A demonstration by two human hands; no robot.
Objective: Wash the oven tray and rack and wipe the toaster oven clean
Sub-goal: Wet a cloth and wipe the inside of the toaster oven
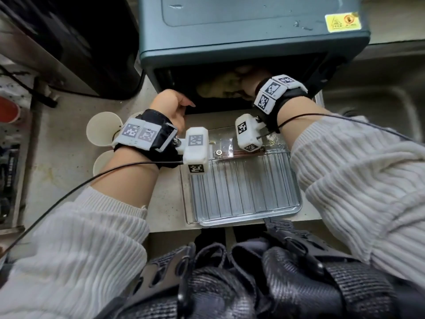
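My right hand (pixel 247 82) is inside the toaster oven (pixel 250 47), fingers clamped on a yellowish cloth (pixel 216 87), my left hand (pixel 171 104) curled on the opening's edge — I'd steady there and wipe into corners (tray (pixel 296 209) and rack (pixel 230 178) rest out front).

Inside the dark toaster oven (pixel 253 42) the right hand (pixel 247 82) and its fingers are half hidden against a blurred yellowish cloth (pixel 218 87), the grip unclear.
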